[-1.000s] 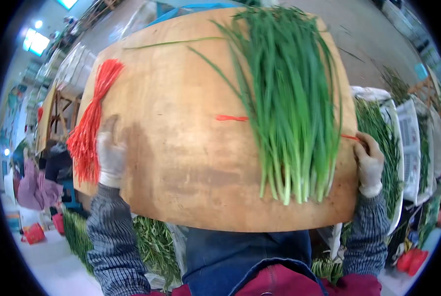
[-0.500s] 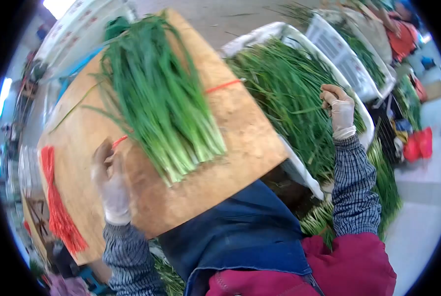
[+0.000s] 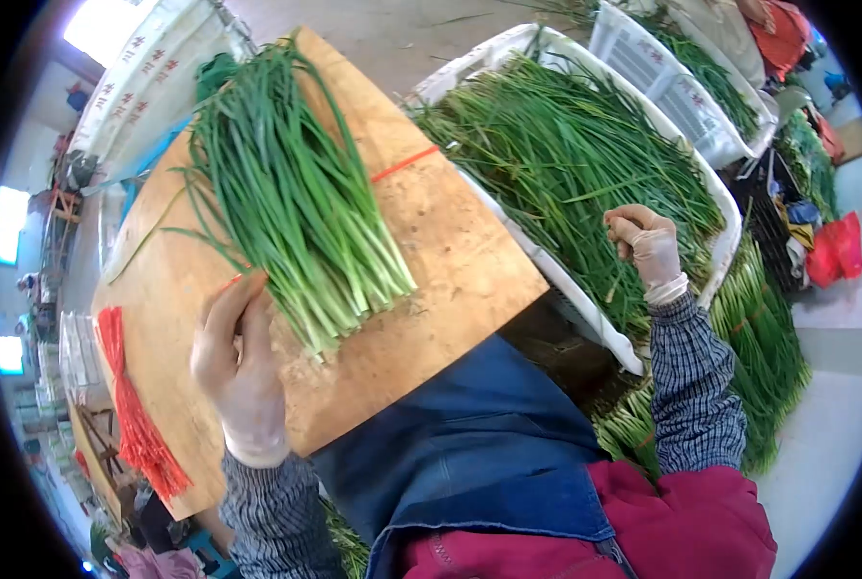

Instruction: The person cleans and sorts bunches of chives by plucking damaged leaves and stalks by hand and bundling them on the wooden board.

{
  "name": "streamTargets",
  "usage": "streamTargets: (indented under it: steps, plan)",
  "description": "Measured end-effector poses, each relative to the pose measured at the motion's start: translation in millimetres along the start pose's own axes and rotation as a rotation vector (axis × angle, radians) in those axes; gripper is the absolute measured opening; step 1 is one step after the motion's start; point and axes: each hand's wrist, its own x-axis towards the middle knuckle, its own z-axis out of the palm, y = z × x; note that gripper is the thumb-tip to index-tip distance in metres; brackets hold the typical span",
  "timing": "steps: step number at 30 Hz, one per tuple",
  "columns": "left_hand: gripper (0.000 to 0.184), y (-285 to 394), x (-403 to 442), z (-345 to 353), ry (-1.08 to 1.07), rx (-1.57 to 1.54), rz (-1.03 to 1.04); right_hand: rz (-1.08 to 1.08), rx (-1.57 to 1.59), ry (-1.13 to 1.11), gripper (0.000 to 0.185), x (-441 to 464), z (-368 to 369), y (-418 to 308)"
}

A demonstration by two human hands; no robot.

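Note:
A bunch of garlic chives (image 3: 291, 183) lies on a wooden board (image 3: 460, 236), white stem ends pointing towards me. A red tie (image 3: 405, 163) runs beneath the bunch, its right end showing on the bare wood. My left hand (image 3: 243, 372), in a thin pale glove with uncovered fingertips, is at the bunch's lower left, by the tie's other end. Its forefinger and thumb are apart; whether they touch the tie is unclear. Over the crate of loose chives (image 3: 566, 164), my right hand (image 3: 651, 249) has its fingers curled together. What they hold, if anything, is too small to make out.
A bundle of red ties (image 3: 136, 405) lies on the board's left side. The white crate (image 3: 725, 207) stands right of the board, with another white crate (image 3: 657, 82) behind it. More chives (image 3: 764, 357) stand by my right sleeve. A red plastic bag (image 3: 834, 249) is farther right.
My left hand has come up to the bunch's lower left edge. My right hand has moved slightly left and down, still curled. The view has shifted a little; the bunch stays on the board.

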Motion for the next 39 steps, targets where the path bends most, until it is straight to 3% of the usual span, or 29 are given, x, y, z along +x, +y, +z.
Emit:
streamTargets:
  steps: [4, 8, 13, 14, 16, 18, 21, 27, 31, 32, 35, 39]
  plan:
    - [0.013, 14.3, 54.0, 23.2, -0.173, -0.009, 0.121, -0.029, 0.052, -0.113, 0.013, -3.0, 32.9, -24.2]
    - [0.016, 4.8, 76.0, 32.1, -0.402, 0.044, 0.113, -0.019, 0.096, -0.161, 0.012, -14.5, 50.5, -43.3]
    - [0.014, -1.7, 71.1, 37.0, -0.459, 0.118, 0.000, -0.160, 0.016, -0.212, 0.014, -25.6, 82.3, -72.7]
    - [0.015, -2.1, 70.2, 38.2, -0.437, 0.175, -0.018, -0.403, -0.104, -0.211, 0.016, -21.3, 95.9, -67.6]
    - [0.021, 2.3, 68.5, 44.4, -0.388, 0.289, -0.054, -0.527, -0.238, -0.278, 0.025, -30.5, 124.6, -86.4]
    - [0.031, 5.5, 68.4, 51.7, -0.351, 0.510, 0.057, -0.847, -0.467, -0.231, 0.039, -33.2, 158.0, -89.0]
    - [0.039, 5.7, 68.3, 65.2, -0.298, 0.687, 0.149, -0.769, -0.584, -0.270, 0.043, -46.3, 192.7, -96.5]
    - [0.028, -8.5, 68.8, 70.5, -0.326, 0.718, 0.068, -0.628, -0.550, -0.316, 0.028, -56.4, 209.3, -92.3]
    - [0.021, -14.2, 73.5, 60.8, -0.308, 0.515, -0.033, -0.637, -0.548, -0.329, 0.020, -57.2, 213.2, -89.0]
    - [0.019, -27.5, 74.6, 57.7, -0.239, 0.360, 0.002, -0.638, -0.550, -0.329, 0.019, -56.9, 213.4, -89.0]
    - [0.020, -24.1, 82.3, 25.8, -0.052, 0.022, -0.207, -0.619, -0.543, -0.352, 0.018, -55.3, 211.1, -88.4]
    - [0.015, -27.5, 53.9, -63.4, 0.315, -0.342, -0.368, -0.669, -0.535, -0.356, 0.019, -52.4, 211.6, -87.3]
